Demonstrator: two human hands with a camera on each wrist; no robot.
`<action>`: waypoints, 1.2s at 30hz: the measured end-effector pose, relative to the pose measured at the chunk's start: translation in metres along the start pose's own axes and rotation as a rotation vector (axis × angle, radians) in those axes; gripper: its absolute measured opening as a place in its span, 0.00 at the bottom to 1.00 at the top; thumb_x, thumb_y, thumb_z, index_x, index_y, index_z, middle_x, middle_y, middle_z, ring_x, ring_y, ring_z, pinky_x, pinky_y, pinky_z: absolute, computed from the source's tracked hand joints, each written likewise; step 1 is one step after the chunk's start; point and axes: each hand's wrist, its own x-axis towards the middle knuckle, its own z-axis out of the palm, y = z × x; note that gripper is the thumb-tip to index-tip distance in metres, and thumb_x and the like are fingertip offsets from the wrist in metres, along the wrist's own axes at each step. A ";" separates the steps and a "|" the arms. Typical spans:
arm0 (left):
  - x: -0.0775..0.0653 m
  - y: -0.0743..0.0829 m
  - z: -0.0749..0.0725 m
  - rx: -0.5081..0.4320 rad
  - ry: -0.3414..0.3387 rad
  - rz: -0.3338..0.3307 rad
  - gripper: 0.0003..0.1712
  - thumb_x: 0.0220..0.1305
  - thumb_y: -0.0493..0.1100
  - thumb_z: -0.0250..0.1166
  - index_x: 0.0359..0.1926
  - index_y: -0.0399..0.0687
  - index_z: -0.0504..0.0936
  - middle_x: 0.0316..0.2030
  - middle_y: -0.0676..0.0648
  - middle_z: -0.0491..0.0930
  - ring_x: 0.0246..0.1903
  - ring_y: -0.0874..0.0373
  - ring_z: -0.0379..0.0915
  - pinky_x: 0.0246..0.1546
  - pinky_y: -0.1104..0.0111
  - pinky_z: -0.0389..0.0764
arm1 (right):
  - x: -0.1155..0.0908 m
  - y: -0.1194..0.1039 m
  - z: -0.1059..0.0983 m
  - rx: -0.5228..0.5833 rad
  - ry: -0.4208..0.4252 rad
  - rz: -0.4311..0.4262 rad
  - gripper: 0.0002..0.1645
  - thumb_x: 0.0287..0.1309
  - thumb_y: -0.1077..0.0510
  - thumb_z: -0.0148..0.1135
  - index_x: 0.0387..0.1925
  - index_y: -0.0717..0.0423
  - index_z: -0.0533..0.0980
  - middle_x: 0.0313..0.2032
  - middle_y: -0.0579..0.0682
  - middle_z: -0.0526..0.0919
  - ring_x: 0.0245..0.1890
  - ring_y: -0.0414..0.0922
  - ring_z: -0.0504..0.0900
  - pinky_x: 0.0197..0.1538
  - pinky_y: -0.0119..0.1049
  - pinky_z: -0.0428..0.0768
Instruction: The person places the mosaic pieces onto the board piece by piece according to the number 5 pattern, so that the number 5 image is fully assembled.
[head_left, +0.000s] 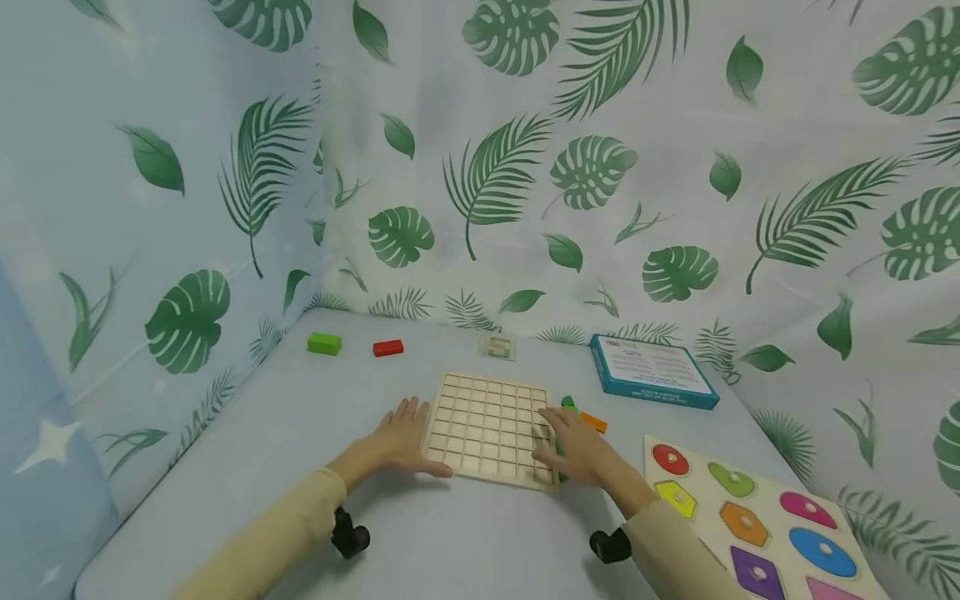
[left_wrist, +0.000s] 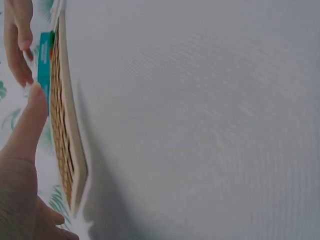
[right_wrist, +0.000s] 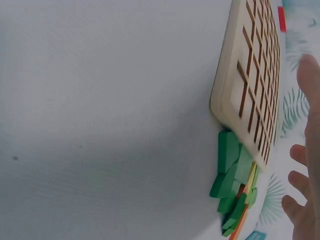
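Note:
A pale wooden grid board [head_left: 487,425] lies on the table in the head view, between both hands. Beside its left edge is my left hand [head_left: 401,437], fingers spread and thumb pointing toward the board's near corner. Over the board's right edge hovers my right hand [head_left: 581,446], its fingers extended and apart. Neither hand holds anything; whether the left one touches the board I cannot tell. Green wooden blocks [right_wrist: 232,175] are heaped against the board's side in the right wrist view, mostly hidden by my right hand in the head view. An orange block [head_left: 594,422] pokes out there.
Toward the back left lie a lime green block [head_left: 324,343] and a red block [head_left: 388,347]. A small patterned card [head_left: 497,345] is behind the board. To the right are a teal box [head_left: 656,371] and a shape puzzle board [head_left: 705,462] with knobbed pieces.

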 end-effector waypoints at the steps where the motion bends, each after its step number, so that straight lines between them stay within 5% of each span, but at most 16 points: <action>1: 0.000 -0.003 0.001 -0.021 -0.005 -0.006 0.71 0.40 0.75 0.66 0.71 0.32 0.48 0.69 0.30 0.46 0.69 0.37 0.39 0.64 0.45 0.49 | 0.003 0.003 0.001 0.008 0.012 0.013 0.43 0.61 0.38 0.56 0.68 0.60 0.59 0.65 0.61 0.63 0.64 0.61 0.62 0.59 0.60 0.64; 10: 0.003 -0.007 0.015 -0.060 -0.067 -0.004 0.78 0.34 0.76 0.69 0.72 0.32 0.41 0.71 0.32 0.39 0.71 0.40 0.31 0.64 0.41 0.39 | 0.018 0.034 0.013 0.080 0.030 0.118 0.39 0.64 0.40 0.53 0.66 0.63 0.62 0.63 0.66 0.64 0.64 0.63 0.59 0.60 0.64 0.58; 26: 0.000 -0.005 0.017 -0.038 -0.054 -0.001 0.72 0.42 0.76 0.65 0.72 0.33 0.44 0.71 0.32 0.41 0.71 0.40 0.31 0.63 0.40 0.34 | 0.041 0.052 0.023 0.016 0.215 0.099 0.17 0.59 0.58 0.63 0.46 0.65 0.77 0.47 0.62 0.77 0.54 0.61 0.70 0.54 0.58 0.69; 36: 0.005 -0.007 0.019 -0.043 -0.094 -0.028 0.69 0.47 0.74 0.62 0.72 0.33 0.43 0.72 0.35 0.38 0.71 0.43 0.28 0.64 0.43 0.31 | 0.052 0.066 0.023 0.018 0.137 0.224 0.13 0.55 0.65 0.64 0.44 0.63 0.81 0.42 0.59 0.77 0.44 0.57 0.73 0.48 0.52 0.74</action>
